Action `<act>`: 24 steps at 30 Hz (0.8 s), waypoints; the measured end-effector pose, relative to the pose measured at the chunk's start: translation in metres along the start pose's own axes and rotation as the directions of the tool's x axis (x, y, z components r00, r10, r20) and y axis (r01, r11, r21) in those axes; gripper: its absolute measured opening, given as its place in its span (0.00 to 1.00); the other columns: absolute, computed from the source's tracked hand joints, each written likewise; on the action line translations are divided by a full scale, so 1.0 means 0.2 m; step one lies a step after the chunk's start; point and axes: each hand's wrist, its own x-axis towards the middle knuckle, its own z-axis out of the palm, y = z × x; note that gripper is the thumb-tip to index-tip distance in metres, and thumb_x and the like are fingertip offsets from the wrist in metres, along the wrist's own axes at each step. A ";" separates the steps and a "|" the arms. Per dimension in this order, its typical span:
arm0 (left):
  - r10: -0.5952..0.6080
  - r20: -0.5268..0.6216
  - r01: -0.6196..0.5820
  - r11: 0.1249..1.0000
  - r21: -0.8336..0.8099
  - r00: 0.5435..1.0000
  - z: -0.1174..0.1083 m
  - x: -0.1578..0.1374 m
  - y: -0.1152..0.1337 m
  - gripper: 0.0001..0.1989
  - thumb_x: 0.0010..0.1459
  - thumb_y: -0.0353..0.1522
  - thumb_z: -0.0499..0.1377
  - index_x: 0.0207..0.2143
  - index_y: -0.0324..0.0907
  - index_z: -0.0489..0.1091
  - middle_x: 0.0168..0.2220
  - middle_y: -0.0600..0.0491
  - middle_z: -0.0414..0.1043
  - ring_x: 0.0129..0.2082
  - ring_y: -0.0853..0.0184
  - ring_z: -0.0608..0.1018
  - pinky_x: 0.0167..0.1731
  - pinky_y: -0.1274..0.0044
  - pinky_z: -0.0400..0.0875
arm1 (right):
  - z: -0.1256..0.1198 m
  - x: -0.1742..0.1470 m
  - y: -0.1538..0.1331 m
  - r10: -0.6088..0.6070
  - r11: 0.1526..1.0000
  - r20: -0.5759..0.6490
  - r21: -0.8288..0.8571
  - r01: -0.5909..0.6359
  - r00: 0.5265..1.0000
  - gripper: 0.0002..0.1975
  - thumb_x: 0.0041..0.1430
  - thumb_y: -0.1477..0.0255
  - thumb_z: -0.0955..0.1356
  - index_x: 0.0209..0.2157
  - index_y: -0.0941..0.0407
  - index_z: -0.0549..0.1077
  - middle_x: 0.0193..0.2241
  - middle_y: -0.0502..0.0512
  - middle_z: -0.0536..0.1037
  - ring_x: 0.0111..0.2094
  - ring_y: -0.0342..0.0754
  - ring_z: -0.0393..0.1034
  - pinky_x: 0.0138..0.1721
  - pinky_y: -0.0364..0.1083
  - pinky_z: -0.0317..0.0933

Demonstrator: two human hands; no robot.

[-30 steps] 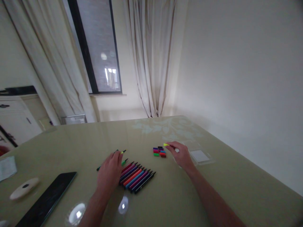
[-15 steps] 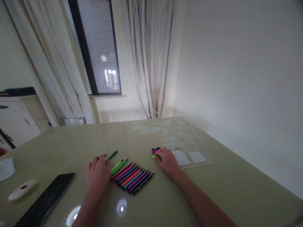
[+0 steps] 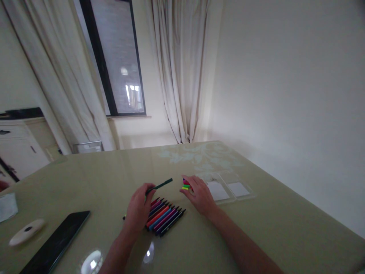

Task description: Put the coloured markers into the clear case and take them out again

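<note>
Dark green marker (image 3: 159,186) is gripped by left fingers (image 3: 148,185), right fingers (image 3: 189,178) parted around caps (image 3: 186,186).

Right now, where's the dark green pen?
Head view, just left of centre: the dark green pen is in the left hand, its far end pointing toward the right hand, above the row of pens in the picture.

Long cream fabric curtains (image 3: 182,76) flank a dark-framed glass window (image 3: 119,45) showing bright patches of light beyond a glossy olive-beige worktop (image 3: 288,228); a white cabinet with dark handles (image 3: 19,146) stands at far left, a plain off-white wall (image 3: 285,95) at right.
</note>
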 end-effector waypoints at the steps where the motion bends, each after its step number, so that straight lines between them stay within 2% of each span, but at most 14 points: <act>1: 0.037 0.028 -0.035 0.998 -0.043 0.999 0.03 -0.01 0.04 0.13 0.66 0.40 0.51 0.43 0.45 0.72 0.42 0.48 0.79 0.44 0.58 0.79 0.47 0.66 0.74 | 0.00 -0.01 -0.02 -0.036 0.996 -0.011 0.076 0.037 0.999 0.19 0.70 0.63 0.67 0.60 0.51 0.71 0.47 0.59 0.79 0.49 0.54 0.72 0.53 0.52 0.65; 4: 0.100 0.080 -0.091 0.990 -0.109 0.992 0.09 -0.06 0.11 0.13 0.67 0.40 0.51 0.44 0.46 0.72 0.42 0.49 0.78 0.43 0.58 0.79 0.46 0.66 0.74 | 0.00 -0.02 -0.06 -0.103 0.966 -0.033 0.234 0.108 0.994 0.15 0.72 0.62 0.64 0.53 0.51 0.77 0.44 0.57 0.81 0.48 0.52 0.74 0.53 0.51 0.65; 8: 0.198 0.121 -0.184 0.976 -0.116 0.973 0.08 -0.07 0.11 0.12 0.67 0.38 0.53 0.46 0.46 0.73 0.43 0.50 0.79 0.44 0.59 0.79 0.47 0.66 0.74 | -0.01 -0.02 -0.05 -0.147 0.934 -0.007 0.329 0.141 0.989 0.17 0.71 0.59 0.65 0.46 0.54 0.81 0.38 0.57 0.83 0.41 0.50 0.77 0.47 0.48 0.68; 11: 0.225 0.164 -0.220 0.974 -0.048 0.960 0.08 -0.06 0.13 0.11 0.67 0.36 0.53 0.41 0.46 0.75 0.40 0.51 0.80 0.42 0.59 0.79 0.46 0.66 0.73 | -0.03 0.00 -0.03 -0.175 0.921 0.007 0.356 0.161 0.985 0.17 0.70 0.58 0.65 0.44 0.53 0.82 0.37 0.56 0.84 0.41 0.50 0.78 0.47 0.47 0.68; 17: 0.226 0.182 -0.236 0.971 0.041 0.957 0.09 -0.03 0.14 0.13 0.68 0.37 0.50 0.41 0.47 0.75 0.38 0.52 0.80 0.40 0.59 0.79 0.44 0.67 0.71 | -0.04 0.01 0.00 -0.178 0.932 0.004 0.321 0.168 0.984 0.14 0.70 0.61 0.66 0.44 0.51 0.83 0.38 0.55 0.85 0.44 0.51 0.78 0.49 0.49 0.69; 19: 0.206 0.146 -0.214 0.976 0.042 0.967 0.05 -0.02 0.09 0.15 0.69 0.38 0.49 0.41 0.46 0.74 0.38 0.51 0.80 0.40 0.59 0.79 0.44 0.68 0.71 | -0.06 0.02 0.05 -0.123 0.942 -0.018 0.313 0.122 0.992 0.14 0.70 0.62 0.66 0.44 0.51 0.83 0.39 0.55 0.85 0.43 0.51 0.79 0.48 0.49 0.69; 21: 0.133 0.068 -0.137 0.989 0.055 0.989 0.00 0.00 0.03 0.18 0.70 0.40 0.46 0.41 0.45 0.74 0.39 0.50 0.80 0.41 0.59 0.80 0.46 0.68 0.71 | -0.11 0.02 0.13 0.000 0.955 -0.098 0.295 0.029 0.995 0.14 0.70 0.62 0.66 0.44 0.51 0.83 0.39 0.56 0.85 0.39 0.51 0.79 0.44 0.49 0.70; 23: 0.002 -0.019 0.000 0.993 0.114 1.000 -0.06 0.03 -0.03 0.20 0.71 0.41 0.43 0.41 0.45 0.72 0.40 0.49 0.80 0.42 0.59 0.80 0.46 0.69 0.71 | -0.17 0.02 0.23 0.154 0.962 -0.264 0.260 -0.084 0.952 0.15 0.67 0.61 0.67 0.42 0.53 0.84 0.39 0.59 0.85 0.39 0.53 0.78 0.45 0.51 0.70; 24: -0.058 -0.046 0.065 0.982 0.175 0.997 -0.08 0.03 -0.06 0.21 0.71 0.41 0.41 0.40 0.45 0.72 0.39 0.48 0.80 0.41 0.58 0.79 0.45 0.69 0.71 | -0.19 0.02 0.26 0.204 0.959 -0.286 0.251 -0.132 0.936 0.15 0.67 0.61 0.67 0.42 0.54 0.84 0.39 0.60 0.84 0.38 0.53 0.78 0.42 0.50 0.70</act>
